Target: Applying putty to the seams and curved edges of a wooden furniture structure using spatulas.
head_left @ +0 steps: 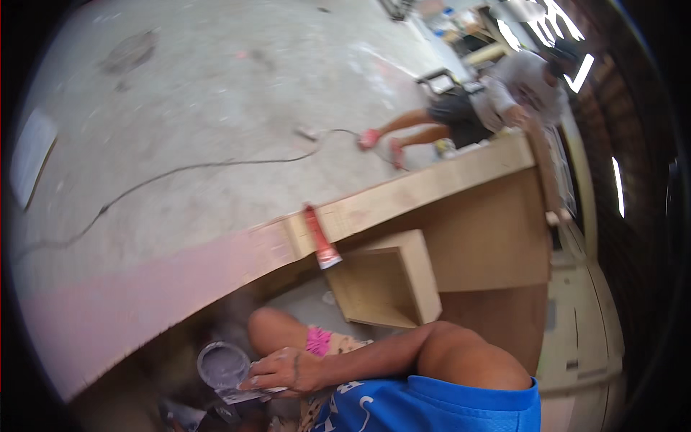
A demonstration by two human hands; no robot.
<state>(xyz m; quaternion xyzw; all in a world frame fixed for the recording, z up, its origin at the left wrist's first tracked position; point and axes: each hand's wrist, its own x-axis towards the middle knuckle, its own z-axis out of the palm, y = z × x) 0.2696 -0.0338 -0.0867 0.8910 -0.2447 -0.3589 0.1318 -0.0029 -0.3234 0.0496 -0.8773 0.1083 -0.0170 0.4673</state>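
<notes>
A small round grey tin (223, 364) is seen low in the view, just under the edge of the wooden frame (403, 194), with the right hand (288, 371) laid beside it, fingers closed on a pale flat scrap (248, 394). The left hand is not seen. The tin is best kept level and steadied, clear of the red-handled tool (320, 237) hanging above.

Person, own body: one bare forearm and hand (288, 371) visible, a small dark mark on the back of the hand. Short blue sleeve (461, 407) with white lettering at the upper arm. Below the sleeve's left end, pink patterned shorts (320, 342) over a bare knee.
</notes>
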